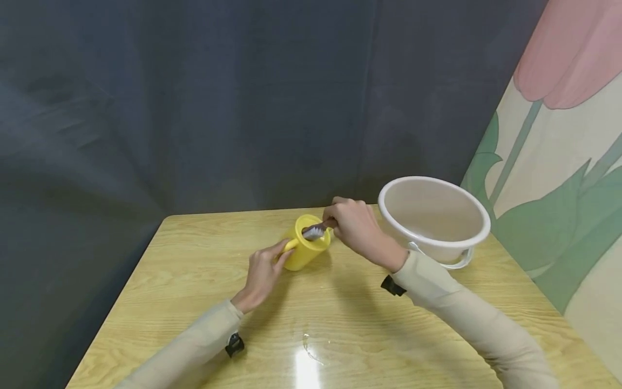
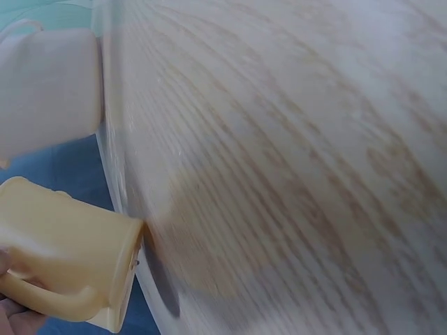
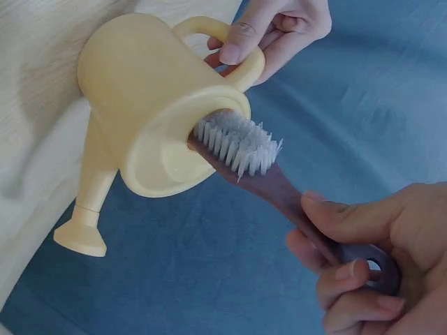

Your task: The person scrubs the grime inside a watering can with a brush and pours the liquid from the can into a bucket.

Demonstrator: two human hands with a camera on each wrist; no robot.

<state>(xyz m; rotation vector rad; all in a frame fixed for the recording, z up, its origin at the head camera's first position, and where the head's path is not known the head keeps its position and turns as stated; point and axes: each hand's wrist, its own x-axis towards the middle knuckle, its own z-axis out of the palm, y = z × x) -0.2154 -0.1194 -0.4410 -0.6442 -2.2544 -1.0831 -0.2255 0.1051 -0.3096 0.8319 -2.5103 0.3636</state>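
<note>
Watering can [image 1: 298, 258]: yellow; toward the far edge of the wooden table [image 1: 194, 281], left of the bucket; whether its base touches the tabletop cannot be told.
Can, long axis: tilted off upright; in the head view it slants from base at lower left to mouth at upper right.
Can, spout [image 3: 98, 167]: opposite the loop handle [image 3: 248, 72], ending in a flared rose; in the right wrist view it points to lower left.
Brush [image 3: 276, 194]: brown handle, white bristles [image 3: 237, 145]; its tip inside the can's mouth.
Brush, long axis: in the head view, from the can's mouth up and rightward to the right hand; in the right wrist view, from upper left to lower right, bristles on the upper side.
Left hand [image 1: 262, 273]: fingers and thumb closed around the can's handle.
Right hand [image 1: 357, 227]: clamped on the brush handle, thumb along it, fingers curled.
Bucket [image 1: 432, 208]: white, far right of table, bail hanging at the front.
Backdrop: dark blue curtain [image 1: 272, 108]; tulip-painted wall [image 1: 544, 243] at right.
</note>
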